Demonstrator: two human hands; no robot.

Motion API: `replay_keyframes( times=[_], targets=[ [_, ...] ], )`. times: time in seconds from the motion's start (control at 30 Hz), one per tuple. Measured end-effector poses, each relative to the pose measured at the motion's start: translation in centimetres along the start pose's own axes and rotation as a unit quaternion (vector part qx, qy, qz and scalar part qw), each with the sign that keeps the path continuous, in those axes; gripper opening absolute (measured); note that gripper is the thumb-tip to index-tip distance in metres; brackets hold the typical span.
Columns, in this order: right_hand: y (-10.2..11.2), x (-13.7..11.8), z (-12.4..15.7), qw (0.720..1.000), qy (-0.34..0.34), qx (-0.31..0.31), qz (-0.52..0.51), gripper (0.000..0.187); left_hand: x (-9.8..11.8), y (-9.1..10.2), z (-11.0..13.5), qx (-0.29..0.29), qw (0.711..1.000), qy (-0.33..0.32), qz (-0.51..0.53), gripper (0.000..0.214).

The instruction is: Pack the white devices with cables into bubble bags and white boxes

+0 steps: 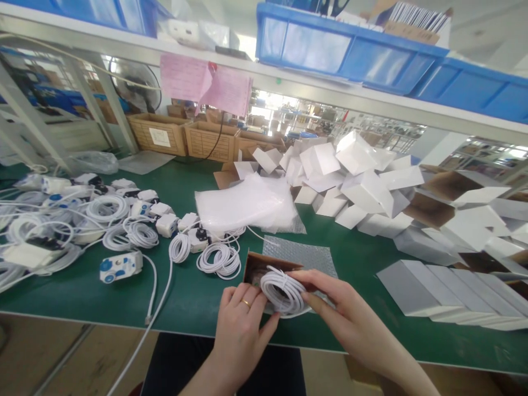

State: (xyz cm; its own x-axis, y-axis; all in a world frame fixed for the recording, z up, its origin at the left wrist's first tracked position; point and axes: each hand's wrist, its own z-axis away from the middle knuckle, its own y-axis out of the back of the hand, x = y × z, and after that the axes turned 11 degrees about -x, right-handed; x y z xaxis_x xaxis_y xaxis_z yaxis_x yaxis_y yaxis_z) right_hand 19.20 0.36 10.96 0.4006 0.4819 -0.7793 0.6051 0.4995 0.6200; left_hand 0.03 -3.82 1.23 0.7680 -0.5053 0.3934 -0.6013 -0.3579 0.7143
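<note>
Coil: A coiled white cable [282, 292] sits pinched between both hands at the open mouth of a small carton [264, 265], at the near edge of the green bench [185, 297].
Left hand: The left hand [241, 324], ring on one finger, cups the coil from below, fingers curled against its loops.
Right hand: The right hand [336, 305] grips the coil's far side, thumb across the top.
Step, as judged: The coil looks to be going into the carton. It will likely go best with the loops held flat and tight, the tie facing inward, and the carton's flap held clear of the strands.
Beneath: A bubble-wrap sheet [303, 253] lies just behind the carton.
Bench, left: Loose cable bundles with plugs [136, 220] are spread about.
Bench, right: Folded white boxes [363, 181] lie heaped up, with closed boxes in a row [445, 291] nearer.
</note>
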Motion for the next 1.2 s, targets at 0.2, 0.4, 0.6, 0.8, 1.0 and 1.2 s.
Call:
replay_keyframes(
  times=[0.2,0.4,0.6,0.8,1.0,1.2],
  targets=[
    [-0.1,1.0,-1.0,0.991,0.05,0.084,0.095,0.028,0.5,0.1,-0.4,0.084,0.996,-0.011,0.018,0.017],
    [-1.3,2.6,-2.5,0.957,0.115,0.174,0.203,0.027,-0.1,1.5,-0.4,0.037,0.998,-0.052,-0.026,0.023],
    [-3.3,2.8,-3.3,0.916,0.133,0.277,0.257,0.024,-0.9,-0.3,-0.2,0.0,0.995,-0.048,-0.082,0.028],
    [-4.3,1.5,-3.9,0.906,0.13,0.229,0.33,0.024,-0.9,-0.8,0.5,0.034,0.997,-0.061,-0.032,0.03],
    [-3.1,0.8,-3.9,0.926,0.1,0.162,0.325,0.021,-1.3,-1.3,1.2,0.014,0.998,-0.058,-0.011,0.03],
    [-3.3,-0.8,-4.2,0.925,0.158,0.124,0.321,0.027,-1.3,-0.7,1.0,-0.027,0.997,-0.072,0.005,0.026]
  ],
)
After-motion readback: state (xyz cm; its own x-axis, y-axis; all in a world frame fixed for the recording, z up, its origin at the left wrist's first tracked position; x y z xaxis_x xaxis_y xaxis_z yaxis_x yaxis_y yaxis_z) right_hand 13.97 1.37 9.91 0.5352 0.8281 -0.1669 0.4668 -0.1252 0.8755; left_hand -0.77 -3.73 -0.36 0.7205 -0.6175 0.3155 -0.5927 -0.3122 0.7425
